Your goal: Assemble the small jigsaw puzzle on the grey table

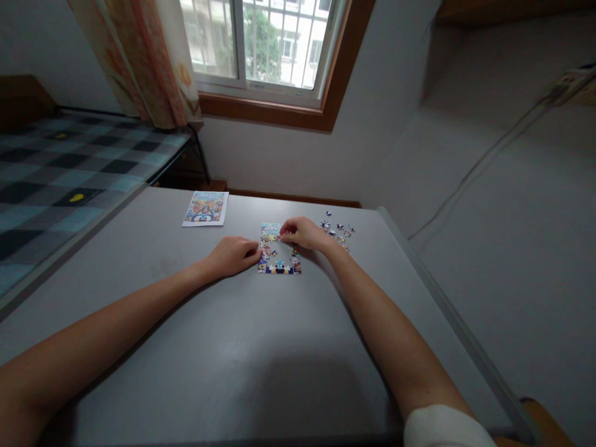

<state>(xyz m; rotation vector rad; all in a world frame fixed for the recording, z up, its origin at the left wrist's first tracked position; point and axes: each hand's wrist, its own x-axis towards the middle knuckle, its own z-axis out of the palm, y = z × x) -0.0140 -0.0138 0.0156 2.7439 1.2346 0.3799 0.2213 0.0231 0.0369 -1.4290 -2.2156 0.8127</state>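
A partly assembled jigsaw puzzle (280, 269) lies on the grey table, its border filled in and a bare gap in its middle. Loose pieces sit inside that gap. My left hand (235, 255) rests on the table with fingers curled, its fingertips touching the puzzle's left edge; nothing shows inside it. Over the upper right of the puzzle, my right hand (305, 234) is closed in a pinch on what looks like a small puzzle piece, mostly covered by the fingertips. Several loose puzzle pieces (340, 227) are scattered just right of this hand.
A printed picture sheet (205, 209) lies at the table's back left. The grey table (223, 360) ends at a wall below a window (261, 43). A bed with a checked cover (93, 155) stands left, and a cable (470, 174) hangs along the right wall.
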